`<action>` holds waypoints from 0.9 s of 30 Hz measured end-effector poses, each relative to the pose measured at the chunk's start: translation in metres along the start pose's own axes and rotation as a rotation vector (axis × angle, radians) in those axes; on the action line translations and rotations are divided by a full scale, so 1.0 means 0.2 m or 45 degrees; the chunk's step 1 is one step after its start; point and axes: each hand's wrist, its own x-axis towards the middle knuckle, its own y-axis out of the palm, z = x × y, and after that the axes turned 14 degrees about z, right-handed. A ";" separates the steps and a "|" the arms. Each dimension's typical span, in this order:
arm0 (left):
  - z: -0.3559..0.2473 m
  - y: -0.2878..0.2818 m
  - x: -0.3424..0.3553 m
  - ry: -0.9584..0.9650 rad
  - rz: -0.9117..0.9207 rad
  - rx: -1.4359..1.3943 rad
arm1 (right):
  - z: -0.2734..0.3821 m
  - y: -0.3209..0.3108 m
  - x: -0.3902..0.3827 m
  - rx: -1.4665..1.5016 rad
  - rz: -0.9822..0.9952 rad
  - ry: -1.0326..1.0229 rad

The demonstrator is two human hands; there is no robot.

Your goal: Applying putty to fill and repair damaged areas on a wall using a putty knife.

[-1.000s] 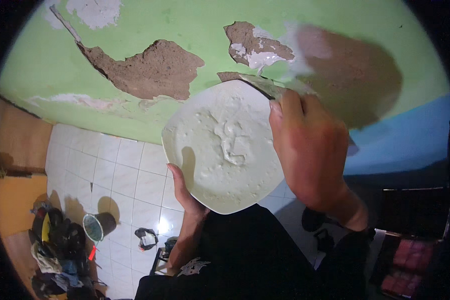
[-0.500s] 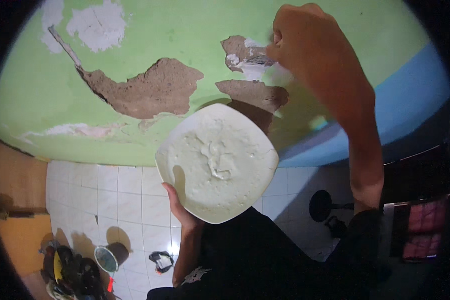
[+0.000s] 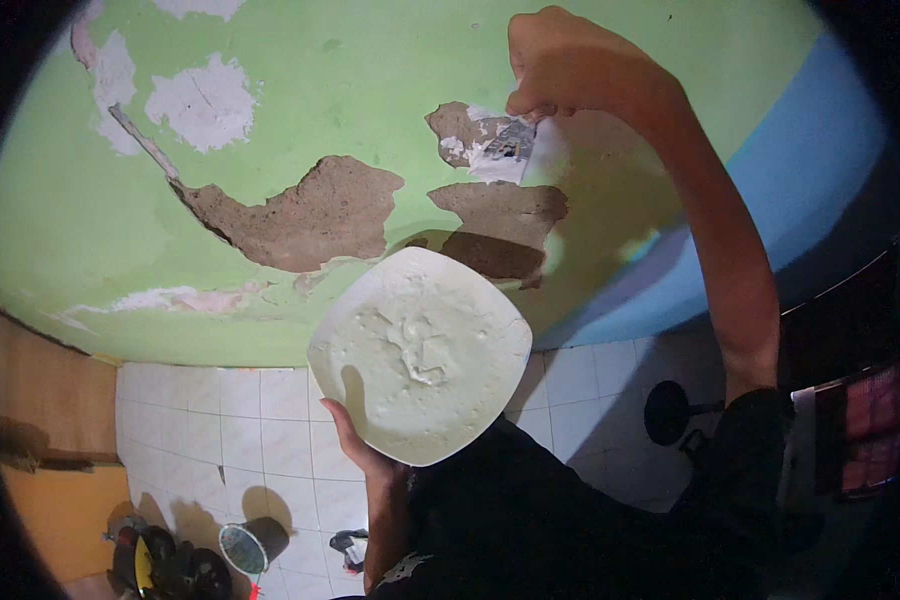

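Note:
My left hand point(image 3: 362, 447) supports a white, rounded-square dish point(image 3: 519, 322) from below, its thumb against the near-left edge. Thick whitish paste point(image 3: 450, 350) fills the dish, with a ridge in the middle. Up at the green wall point(image 3: 310, 95), my right hand point(image 3: 575, 65) is closed on a flat grey scraper point(image 3: 512, 140) with dark marks. Its blade lies against white filler at the right side of a small bare patch point(image 3: 448, 118). Just below is another bare brown patch point(image 3: 495, 215), partly in the dish's shadow. The scraper's grip is hidden by the fingers.
A larger bare patch point(image 3: 315, 215) and white filled spots point(image 3: 202, 103) mark the wall on the left. Blue paint point(image 3: 805, 165) covers its right part. On the tiled floor point(image 3: 240, 400) stand a bucket point(image 3: 253, 545) and dark items point(image 3: 170, 565); a dark round object point(image 3: 665, 412) is at right.
The view has shifted, so the wall sits lower in it. My right hand has turned and moved leftward, and the scraper's face now shows over the filler. The left hand still holds the dish.

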 end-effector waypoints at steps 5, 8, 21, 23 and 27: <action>0.04 0.00 -0.01 0.047 0.028 0.010 | -0.01 -0.04 -0.02 0.112 -0.058 -0.048; 0.08 0.06 0.01 0.027 0.026 -0.048 | 0.00 -0.15 -0.19 0.178 -0.045 0.332; 0.16 0.14 0.05 0.084 -0.092 0.010 | -0.08 0.03 0.03 0.077 -0.342 0.010; 0.17 0.19 0.06 0.073 -0.094 0.045 | -0.19 -0.11 -0.04 0.206 0.058 0.012; 0.16 0.19 0.06 0.085 -0.185 0.040 | -0.17 -0.15 -0.10 0.195 0.013 0.069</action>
